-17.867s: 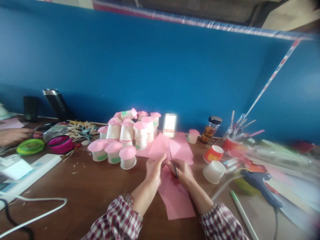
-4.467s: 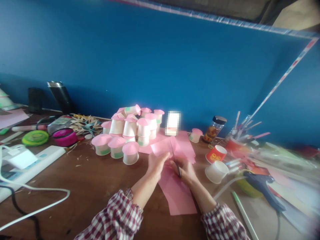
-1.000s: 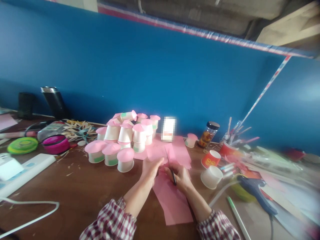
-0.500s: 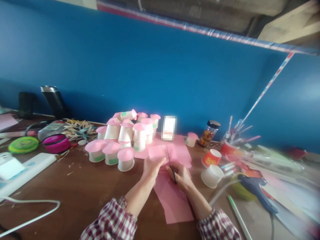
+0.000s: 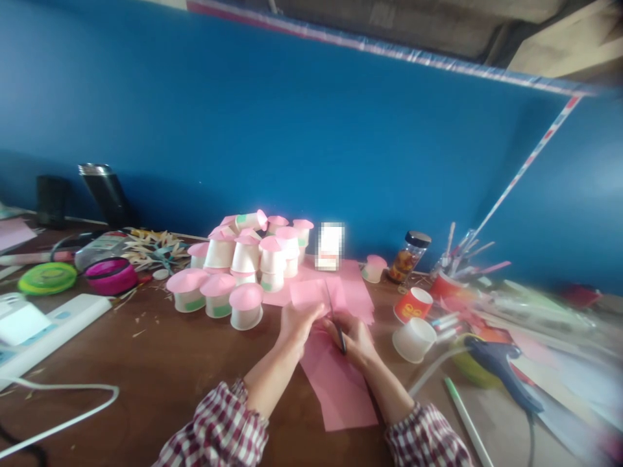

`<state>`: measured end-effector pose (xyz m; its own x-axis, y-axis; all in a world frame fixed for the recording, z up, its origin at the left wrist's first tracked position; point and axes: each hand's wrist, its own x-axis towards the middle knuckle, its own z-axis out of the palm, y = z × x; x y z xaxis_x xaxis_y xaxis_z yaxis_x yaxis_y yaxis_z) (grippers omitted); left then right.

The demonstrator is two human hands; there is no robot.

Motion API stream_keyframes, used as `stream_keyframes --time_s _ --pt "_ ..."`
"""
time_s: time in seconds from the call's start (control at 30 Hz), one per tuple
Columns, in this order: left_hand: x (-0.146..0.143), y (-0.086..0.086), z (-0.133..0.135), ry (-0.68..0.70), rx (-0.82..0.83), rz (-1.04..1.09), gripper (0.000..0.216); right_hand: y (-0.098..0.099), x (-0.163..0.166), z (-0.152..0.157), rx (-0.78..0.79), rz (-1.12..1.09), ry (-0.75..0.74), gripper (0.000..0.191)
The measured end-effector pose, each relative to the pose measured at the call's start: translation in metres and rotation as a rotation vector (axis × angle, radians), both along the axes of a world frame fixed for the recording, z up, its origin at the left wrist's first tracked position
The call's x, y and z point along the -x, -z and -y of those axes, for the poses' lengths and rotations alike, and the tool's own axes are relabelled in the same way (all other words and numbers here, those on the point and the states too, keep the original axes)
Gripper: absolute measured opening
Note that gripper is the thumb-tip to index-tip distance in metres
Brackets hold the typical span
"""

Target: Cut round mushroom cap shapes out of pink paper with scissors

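head view, pink paper (image 5: 307, 292) in left fingers (image 5: 311, 314), scissors (image 5: 342, 342) in right fingers (image 5: 351, 325)

I observe both forearms reaching forward and angled toward each other. The left forearm (image 5: 275, 376), bare below a burgundy-and-white checked fabric sleeve (image 5: 221, 421) with a gathered cuff, slants inward; the right forearm (image 5: 389, 386), below a matching checked sleeve (image 5: 428, 431), mirrors it. The bare left hand (image 5: 296, 327) holds a pinch, thumb (image 5: 314, 314) uppermost. The bare right hand (image 5: 355, 337), just beside it, is curled in a grip.
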<state>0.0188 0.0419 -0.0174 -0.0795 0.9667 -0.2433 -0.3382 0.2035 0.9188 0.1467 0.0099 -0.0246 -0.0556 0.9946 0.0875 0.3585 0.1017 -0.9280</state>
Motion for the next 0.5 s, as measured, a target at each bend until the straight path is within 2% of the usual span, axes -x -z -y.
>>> stream_keyframes --time_s 0.5 --pt "0.0011 0.0029 0.0005 0.014 -0.035 0.024 0.025 -0.0041 0.0017 0.0024 -0.019 0.031 0.007 0.039"
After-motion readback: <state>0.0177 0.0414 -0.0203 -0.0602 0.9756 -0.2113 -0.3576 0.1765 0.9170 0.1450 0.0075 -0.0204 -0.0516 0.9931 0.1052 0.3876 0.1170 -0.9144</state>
